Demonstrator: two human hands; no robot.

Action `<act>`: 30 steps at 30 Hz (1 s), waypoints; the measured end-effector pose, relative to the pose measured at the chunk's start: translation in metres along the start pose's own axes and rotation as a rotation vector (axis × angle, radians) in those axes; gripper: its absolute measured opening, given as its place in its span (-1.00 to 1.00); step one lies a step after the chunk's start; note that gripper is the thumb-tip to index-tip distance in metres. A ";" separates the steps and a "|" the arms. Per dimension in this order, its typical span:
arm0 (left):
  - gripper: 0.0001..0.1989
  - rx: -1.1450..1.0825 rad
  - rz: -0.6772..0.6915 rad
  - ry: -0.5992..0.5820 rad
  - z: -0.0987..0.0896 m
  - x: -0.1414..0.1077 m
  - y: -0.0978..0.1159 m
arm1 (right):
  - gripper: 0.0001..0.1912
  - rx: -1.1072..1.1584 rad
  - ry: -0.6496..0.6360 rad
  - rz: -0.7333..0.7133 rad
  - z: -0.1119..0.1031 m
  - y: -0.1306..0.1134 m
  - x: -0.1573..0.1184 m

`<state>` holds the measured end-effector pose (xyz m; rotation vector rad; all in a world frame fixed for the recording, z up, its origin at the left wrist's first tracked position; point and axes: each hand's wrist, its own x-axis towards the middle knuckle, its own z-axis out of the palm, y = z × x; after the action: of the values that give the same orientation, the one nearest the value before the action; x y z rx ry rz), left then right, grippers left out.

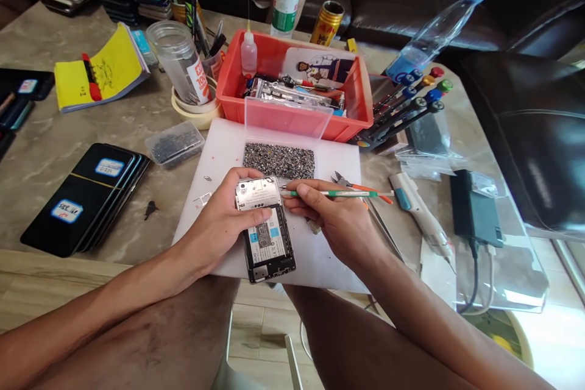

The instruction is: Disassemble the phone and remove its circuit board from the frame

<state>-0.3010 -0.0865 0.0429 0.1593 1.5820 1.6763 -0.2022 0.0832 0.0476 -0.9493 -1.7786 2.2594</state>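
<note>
Opened phone (265,234) in two hands, over a white mat

Nearest: left hand (231,219), thumb across the battery (265,234), fingers curled round the phone's edge; phone tilted, partly over the mat's (336,256) near edge.
Right hand (329,210): thumb and fingers pinching a green-handled tool (338,194), its tip at the phone's upper side.
Just beyond: clear box (280,160) of small screws, lid raised.
To the right: cutters (350,184), orange-handled.
Farther: red bin (295,111) of tools and parts.
Beyond the bin: labelled bottle (287,3); gold can (328,23).
</note>
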 end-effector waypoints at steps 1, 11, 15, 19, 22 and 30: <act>-0.45 -0.007 -0.005 -0.009 -0.001 0.000 0.000 | -0.74 -0.017 -0.006 -0.006 -0.001 0.000 0.000; -0.43 -0.176 -0.019 -0.124 -0.001 -0.002 0.001 | -0.65 0.270 -0.146 0.130 -0.009 0.000 0.005; -0.43 -0.224 -0.028 -0.158 0.000 -0.004 0.000 | -0.66 0.363 -0.184 0.184 -0.009 -0.001 0.005; -0.42 -0.237 -0.036 -0.157 -0.002 -0.004 -0.003 | -0.64 0.335 -0.178 0.187 -0.008 0.000 0.003; -0.42 -0.250 -0.037 -0.160 -0.002 -0.003 -0.004 | -0.66 0.260 -0.136 0.095 -0.008 0.002 0.001; -0.41 -0.285 -0.070 -0.207 -0.004 -0.002 -0.004 | -0.77 0.045 -0.180 -0.154 -0.017 0.014 0.000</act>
<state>-0.3000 -0.0913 0.0399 0.1245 1.1711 1.7490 -0.1889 0.0934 0.0325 -0.5944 -1.7918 2.3390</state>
